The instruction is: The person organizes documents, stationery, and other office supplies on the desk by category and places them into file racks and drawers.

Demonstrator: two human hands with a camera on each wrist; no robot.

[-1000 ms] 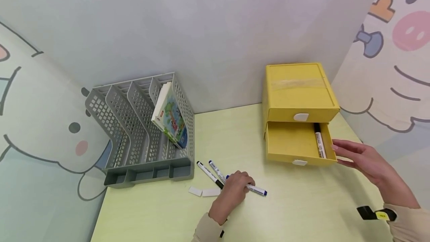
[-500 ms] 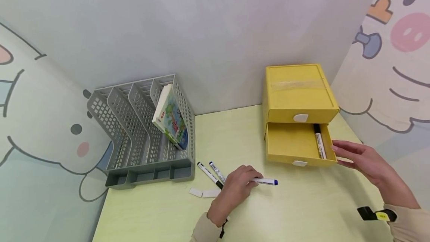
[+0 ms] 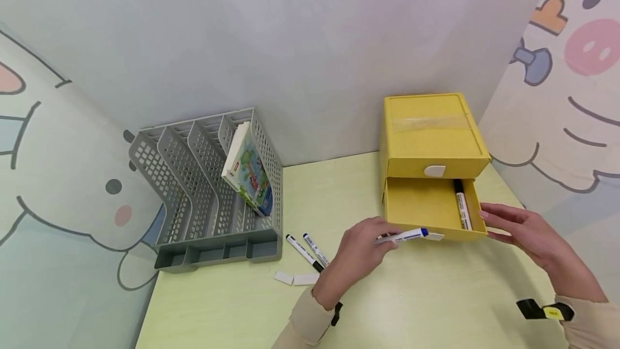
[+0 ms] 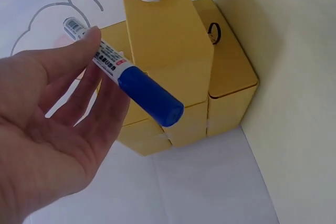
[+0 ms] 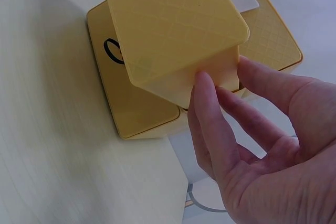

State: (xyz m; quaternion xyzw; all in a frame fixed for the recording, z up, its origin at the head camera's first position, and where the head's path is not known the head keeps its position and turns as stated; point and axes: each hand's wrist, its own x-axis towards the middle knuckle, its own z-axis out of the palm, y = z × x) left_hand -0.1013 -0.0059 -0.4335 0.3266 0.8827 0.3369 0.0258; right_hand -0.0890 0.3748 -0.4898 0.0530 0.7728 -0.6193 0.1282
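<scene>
My left hand (image 3: 360, 249) pinches a white marker with a blue cap (image 3: 411, 234) between thumb and fingers. It holds the marker just in front of the yellow drawer (image 3: 421, 203), the capped end overlapping the drawer front in the head view. In the left wrist view the blue cap (image 4: 149, 95) points away from the fingers. My right hand (image 3: 525, 230) touches the pulled-out drawer's right side, fingers nearly straight. In the right wrist view its fingertips (image 5: 203, 80) lie against the outer side wall, with the thumb at the edge. A black-capped marker (image 3: 463, 209) lies inside along the right wall.
The drawer belongs to a yellow two-tier cabinet (image 3: 431, 128) against the wall. At left stands a grey file rack (image 3: 205, 187) with books (image 3: 249, 171). Between them on the table (image 3: 329, 193) lie a black-capped marker (image 3: 302, 252), a blue-capped marker (image 3: 315, 248) and white pieces (image 3: 284, 278).
My left hand has lifted the blue-capped marker from the table and carried it right and away from me to the drawer front. My right hand stays at the drawer's side.
</scene>
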